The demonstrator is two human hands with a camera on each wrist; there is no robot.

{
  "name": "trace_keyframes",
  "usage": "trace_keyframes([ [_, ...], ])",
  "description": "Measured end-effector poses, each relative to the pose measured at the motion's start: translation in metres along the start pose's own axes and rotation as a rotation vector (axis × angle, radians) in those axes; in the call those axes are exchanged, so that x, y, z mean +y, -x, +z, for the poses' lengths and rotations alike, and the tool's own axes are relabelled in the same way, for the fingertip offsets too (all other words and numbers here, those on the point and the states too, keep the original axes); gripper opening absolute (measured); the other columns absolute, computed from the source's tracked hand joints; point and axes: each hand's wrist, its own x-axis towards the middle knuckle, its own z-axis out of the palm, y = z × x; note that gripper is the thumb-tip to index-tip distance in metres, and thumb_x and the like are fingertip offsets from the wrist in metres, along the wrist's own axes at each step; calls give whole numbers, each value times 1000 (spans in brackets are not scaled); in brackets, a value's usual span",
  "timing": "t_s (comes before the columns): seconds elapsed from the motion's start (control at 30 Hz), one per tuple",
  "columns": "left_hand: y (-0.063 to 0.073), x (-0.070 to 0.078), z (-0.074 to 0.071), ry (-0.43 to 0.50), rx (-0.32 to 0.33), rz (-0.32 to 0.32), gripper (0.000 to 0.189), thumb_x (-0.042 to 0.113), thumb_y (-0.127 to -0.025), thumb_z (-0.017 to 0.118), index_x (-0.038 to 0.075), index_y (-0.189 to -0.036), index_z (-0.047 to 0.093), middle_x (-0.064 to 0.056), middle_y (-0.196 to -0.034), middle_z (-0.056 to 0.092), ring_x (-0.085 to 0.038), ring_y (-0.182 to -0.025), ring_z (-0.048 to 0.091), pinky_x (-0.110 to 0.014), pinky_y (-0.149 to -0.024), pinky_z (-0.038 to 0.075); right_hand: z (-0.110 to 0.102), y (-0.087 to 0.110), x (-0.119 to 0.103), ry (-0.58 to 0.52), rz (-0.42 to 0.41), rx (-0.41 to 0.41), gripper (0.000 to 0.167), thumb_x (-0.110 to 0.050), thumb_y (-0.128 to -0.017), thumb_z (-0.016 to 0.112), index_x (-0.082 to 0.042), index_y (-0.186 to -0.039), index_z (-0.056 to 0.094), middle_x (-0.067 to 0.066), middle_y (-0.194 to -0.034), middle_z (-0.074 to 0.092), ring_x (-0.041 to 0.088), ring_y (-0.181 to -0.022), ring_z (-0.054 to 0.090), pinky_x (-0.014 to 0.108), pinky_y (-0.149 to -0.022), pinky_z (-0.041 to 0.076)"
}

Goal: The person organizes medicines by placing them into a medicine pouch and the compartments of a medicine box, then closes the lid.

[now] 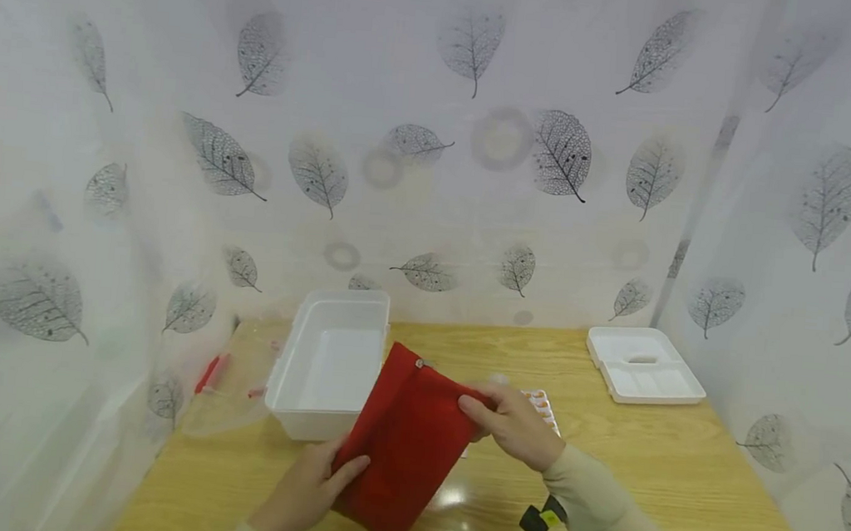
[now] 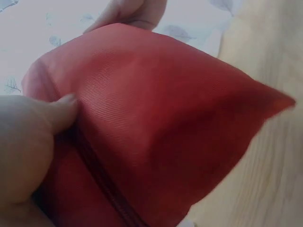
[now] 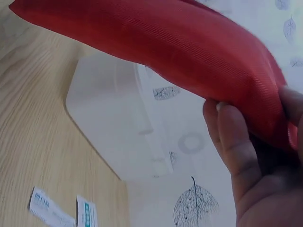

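The pouch (image 1: 414,456) is held over the desk (image 1: 678,485), nearer the person than the box (image 1: 311,426) and to its right. The left grip (image 1: 308,491), in front of the box, pinches the pouch's lower left edge, thumb lying by the zip (image 2: 104,184). The right grip (image 1: 518,427), right of the box, pinches the upper right corner. Most of the pouch spans between both grips. A tray (image 1: 656,384) sits well right of the box, a bag (image 1: 235,392) just left.

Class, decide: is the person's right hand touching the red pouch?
Touching. The right wrist view shows the right hand pinching the red pouch between thumb and fingers.
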Motion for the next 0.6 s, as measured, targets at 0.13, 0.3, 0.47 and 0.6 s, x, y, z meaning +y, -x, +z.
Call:
trace_keyframes([
  [0.13,0,1,-5,7,89,-31,18,20,-99,55,11,-113,62,7,-84,65,-5,-72,61,-26,-64,53,5,-15,-6,-77,42,68,32,-22,-101,51,1,-122,57,12,-95,67,22,-79,68,42,-70,57],
  [0.3,-2,5,-20,-1,178,-103,32,23,-99,55,15,-130,55,7,-109,63,-7,-96,60,-26,-82,51,8,-37,-7,-236,56,89,54,-43,-104,36,5,-121,52,14,-101,66,25,-89,64,48,-78,54],
  [0.47,-11,3,-41,-110,281,30,22,11,-97,57,7,-118,61,3,-102,66,-8,-90,62,-25,-74,52,15,-59,5,-181,134,143,54,-46,-103,36,0,-125,53,16,-110,65,27,-94,64,47,-81,54],
  [0.6,-19,1,-62,-216,365,38,8,9,-95,60,4,-90,64,2,-74,65,-5,-65,59,-26,-56,49,28,-74,16,41,218,156,38,-34,-101,48,-5,-124,56,13,-108,66,26,-94,66,37,-77,55],
])
